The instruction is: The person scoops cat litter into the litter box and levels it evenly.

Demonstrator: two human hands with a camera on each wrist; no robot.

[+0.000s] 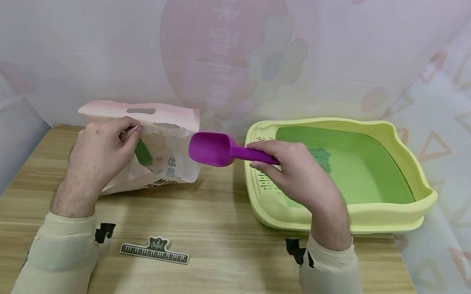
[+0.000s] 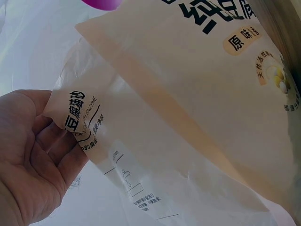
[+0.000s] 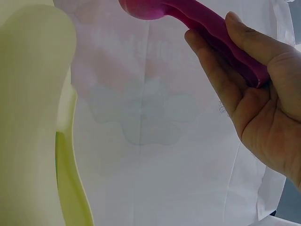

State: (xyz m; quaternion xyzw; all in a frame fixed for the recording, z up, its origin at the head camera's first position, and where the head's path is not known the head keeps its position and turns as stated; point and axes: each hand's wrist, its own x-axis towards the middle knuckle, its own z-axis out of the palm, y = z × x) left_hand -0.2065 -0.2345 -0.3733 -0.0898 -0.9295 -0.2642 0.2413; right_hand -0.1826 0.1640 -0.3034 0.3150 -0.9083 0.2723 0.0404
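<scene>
- Pinching, with the left hand (image 1: 103, 147), the open edge of one tofu cat litter bag (image 1: 172, 142), thumb pressed against fingers, at the far left of the wooden table (image 1: 214, 286).
- Exposing, inside the bag's mouth, green pellets (image 1: 143, 153) too many to count; showing one slot-shaped handle hole (image 1: 141, 110) toward the far edge.
- Gripping, with the right hand (image 1: 302, 175), one purple scoop (image 1: 212, 148) by its handle, fingers and thumb closed on it.
- Holding the scoop raised between bag and tray, bowl leftward, just beside the bag's right edge; impossible to tell whether touching it.
- To see at far right: one yellow-green cat litter tray (image 1: 391, 208), with one small patch of pellets (image 1: 321, 157) on its floor.
- To count nearer, left of centre: one piano-key clip (image 1: 156, 251), flat on the table between two pale sleeves (image 1: 59, 253).
</scene>
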